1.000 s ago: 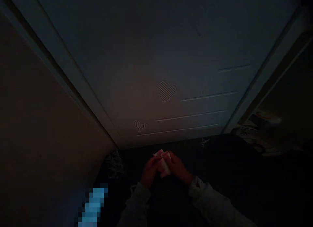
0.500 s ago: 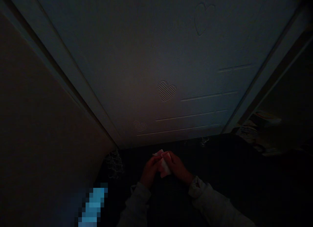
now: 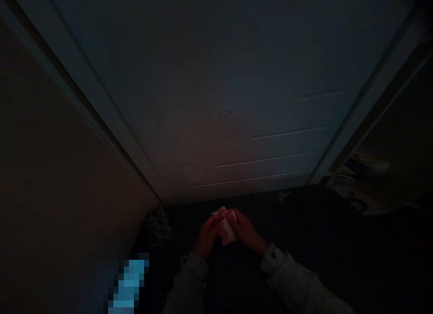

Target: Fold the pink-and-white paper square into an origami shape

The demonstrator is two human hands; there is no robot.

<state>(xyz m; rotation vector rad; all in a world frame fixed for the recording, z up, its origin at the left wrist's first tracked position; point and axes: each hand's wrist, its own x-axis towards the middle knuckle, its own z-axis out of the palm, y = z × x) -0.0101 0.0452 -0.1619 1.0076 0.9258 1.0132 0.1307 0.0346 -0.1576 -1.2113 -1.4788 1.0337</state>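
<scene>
- Dim light covers a pale panel (image 3: 176, 88) filling the view's middle and twelve o'clock side, with a brownish wall (image 3: 50, 169) toward nine.
- Compared with half a second ago, the raised heart outline toward one o'clock has almost melted into the gloom; only a faint trace of its top remains.
- The ridged heart (image 3: 231, 126) near the centre and the smaller heart (image 3: 194, 174) toward eight stay readable, in the same places.
- Toward three o'clock, the box-like item (image 3: 368, 163) looks more smeared than before.
- At six o'clock, just below the panel's lower edge, a crumpled pink-and-white piece (image 3: 229, 233) sits between the two hands, unshifted; cloth or paper, I cannot tell.
- The left hand (image 3: 205, 238) has its fingers curled on the piece's nine o'clock side, pinching it.
- The right hand (image 3: 248, 233) grips its three o'clock side, thumb laid over it; neither hand has visibly moved.
- Toward seven, the blue pixelated patch (image 3: 130, 284) glows as before.
</scene>
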